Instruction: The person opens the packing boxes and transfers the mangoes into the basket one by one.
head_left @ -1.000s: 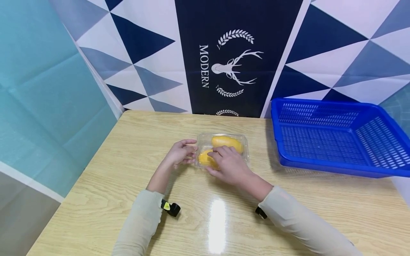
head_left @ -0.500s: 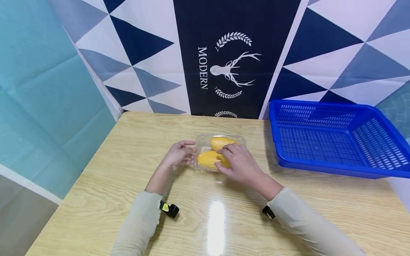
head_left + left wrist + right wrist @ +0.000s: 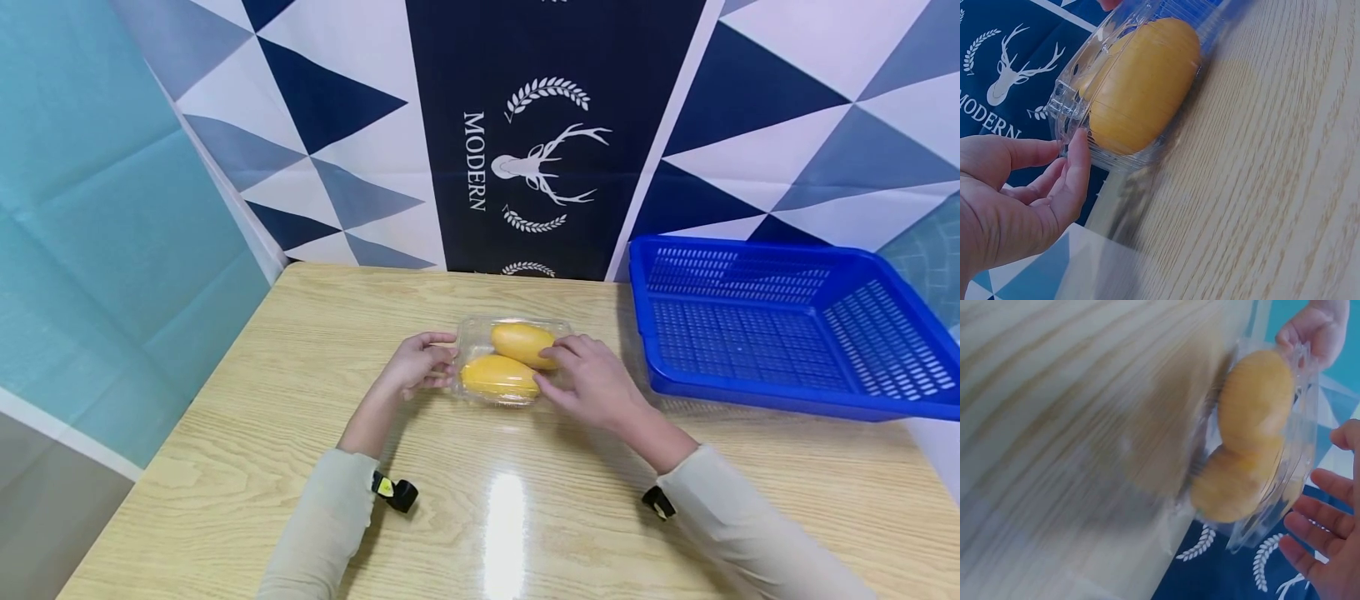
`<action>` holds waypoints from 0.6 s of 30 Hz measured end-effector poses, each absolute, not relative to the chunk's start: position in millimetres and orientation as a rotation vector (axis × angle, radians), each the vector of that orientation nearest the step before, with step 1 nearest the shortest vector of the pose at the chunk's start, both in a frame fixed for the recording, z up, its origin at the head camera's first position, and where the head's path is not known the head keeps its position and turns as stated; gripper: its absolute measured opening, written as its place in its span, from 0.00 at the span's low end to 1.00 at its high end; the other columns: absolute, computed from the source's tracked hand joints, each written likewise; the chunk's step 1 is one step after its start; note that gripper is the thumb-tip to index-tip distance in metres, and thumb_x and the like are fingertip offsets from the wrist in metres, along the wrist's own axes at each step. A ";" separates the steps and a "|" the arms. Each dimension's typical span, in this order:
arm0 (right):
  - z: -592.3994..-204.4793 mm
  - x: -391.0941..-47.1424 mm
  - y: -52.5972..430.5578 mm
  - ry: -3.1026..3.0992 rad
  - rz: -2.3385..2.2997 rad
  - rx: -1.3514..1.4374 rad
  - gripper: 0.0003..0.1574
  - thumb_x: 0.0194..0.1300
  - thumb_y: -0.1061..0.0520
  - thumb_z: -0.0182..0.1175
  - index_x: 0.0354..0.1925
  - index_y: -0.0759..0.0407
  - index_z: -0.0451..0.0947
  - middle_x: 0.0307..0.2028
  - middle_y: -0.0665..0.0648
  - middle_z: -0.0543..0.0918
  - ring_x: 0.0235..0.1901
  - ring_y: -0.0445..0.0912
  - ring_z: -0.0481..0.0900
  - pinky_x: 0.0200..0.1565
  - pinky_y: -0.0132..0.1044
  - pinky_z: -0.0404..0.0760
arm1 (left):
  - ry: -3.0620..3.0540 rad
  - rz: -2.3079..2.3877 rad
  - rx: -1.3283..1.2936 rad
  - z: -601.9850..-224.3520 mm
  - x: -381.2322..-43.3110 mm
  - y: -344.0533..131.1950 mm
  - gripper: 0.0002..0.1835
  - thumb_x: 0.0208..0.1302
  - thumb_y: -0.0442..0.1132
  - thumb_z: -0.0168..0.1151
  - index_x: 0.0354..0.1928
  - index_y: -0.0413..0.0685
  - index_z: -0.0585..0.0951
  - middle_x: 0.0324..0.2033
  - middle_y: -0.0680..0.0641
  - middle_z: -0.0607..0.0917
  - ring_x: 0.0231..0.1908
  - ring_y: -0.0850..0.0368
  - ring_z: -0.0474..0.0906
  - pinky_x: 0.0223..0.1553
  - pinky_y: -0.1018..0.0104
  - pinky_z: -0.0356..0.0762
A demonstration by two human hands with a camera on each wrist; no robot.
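Note:
A clear plastic box (image 3: pixel 473 337) with two yellow mangoes inside lies on the table. One mango (image 3: pixel 497 377) is at the front of the box, the other mango (image 3: pixel 519 342) behind it. Clear plastic covers them. My left hand (image 3: pixel 416 362) is at the left end; in the left wrist view its thumb and fingers pinch the box's edge, close to the nearer mango (image 3: pixel 1147 87). My right hand (image 3: pixel 596 385) is over the right end of the box, fingers relaxed. In the right wrist view this hand (image 3: pixel 1329 531) is spread beside the lid, holding nothing.
A blue perforated plastic basket (image 3: pixel 750 392) stands at the right of the wooden table (image 3: pixel 450 500). Behind the table hangs a patterned cloth (image 3: pixel 525 83) with a deer print, and a teal sheet (image 3: pixel 112 208) hangs on the left.
My right hand has slid rightward across the box top to its right end, bringing both mangoes into fuller view. The left hand has stayed at the left edge.

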State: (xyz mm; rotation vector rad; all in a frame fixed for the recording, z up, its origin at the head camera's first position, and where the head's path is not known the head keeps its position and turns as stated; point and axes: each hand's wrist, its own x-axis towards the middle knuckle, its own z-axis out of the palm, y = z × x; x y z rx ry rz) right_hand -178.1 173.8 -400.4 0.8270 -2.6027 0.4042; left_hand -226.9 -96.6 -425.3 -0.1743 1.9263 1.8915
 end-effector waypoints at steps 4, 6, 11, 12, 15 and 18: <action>-403.3 -175.9 184.6 -2.622 0.410 0.828 0.21 0.57 0.44 0.61 0.41 0.58 0.82 0.40 0.57 0.82 0.42 0.52 0.77 0.44 0.46 0.78 | 1.914 1.892 -0.175 -424.3 -226.6 -96.1 0.21 0.64 0.31 0.53 0.59 0.43 0.70 0.41 0.44 0.78 0.28 0.60 0.78 0.30 0.70 0.82; -405.0 -175.2 189.3 -2.619 0.422 0.833 0.21 0.57 0.45 0.62 0.41 0.59 0.81 0.40 0.57 0.82 0.43 0.52 0.77 0.45 0.47 0.78 | 1.915 1.891 -0.175 -423.8 -226.2 -96.1 0.21 0.64 0.31 0.53 0.59 0.43 0.70 0.42 0.44 0.78 0.28 0.60 0.78 0.30 0.70 0.82; -406.3 -174.1 196.5 -2.602 0.450 0.848 0.20 0.57 0.46 0.63 0.42 0.58 0.81 0.41 0.56 0.81 0.44 0.51 0.77 0.46 0.46 0.78 | 1.916 1.894 -0.181 -422.9 -225.4 -96.5 0.20 0.64 0.31 0.53 0.59 0.43 0.70 0.42 0.44 0.77 0.28 0.60 0.78 0.30 0.70 0.82; -406.2 -173.8 197.4 -2.603 0.452 0.847 0.20 0.57 0.46 0.63 0.42 0.58 0.81 0.41 0.56 0.81 0.44 0.51 0.77 0.46 0.46 0.78 | 1.913 1.894 -0.184 -422.9 -225.5 -96.5 0.20 0.64 0.31 0.53 0.59 0.43 0.70 0.42 0.44 0.77 0.28 0.60 0.78 0.30 0.71 0.81; -405.7 -172.7 199.6 -2.617 0.464 0.838 0.20 0.58 0.46 0.62 0.43 0.58 0.81 0.41 0.56 0.81 0.45 0.50 0.77 0.46 0.45 0.78 | 1.910 1.893 -0.189 -422.9 -225.2 -96.4 0.20 0.64 0.31 0.54 0.59 0.43 0.70 0.42 0.43 0.77 0.28 0.60 0.77 0.29 0.71 0.81; -405.6 -171.5 201.7 -2.628 0.468 0.829 0.20 0.58 0.45 0.60 0.43 0.57 0.81 0.42 0.56 0.81 0.45 0.50 0.77 0.47 0.45 0.78 | 1.912 1.892 -0.192 -422.6 -224.8 -96.2 0.20 0.64 0.31 0.54 0.59 0.43 0.70 0.42 0.43 0.77 0.28 0.60 0.77 0.29 0.71 0.81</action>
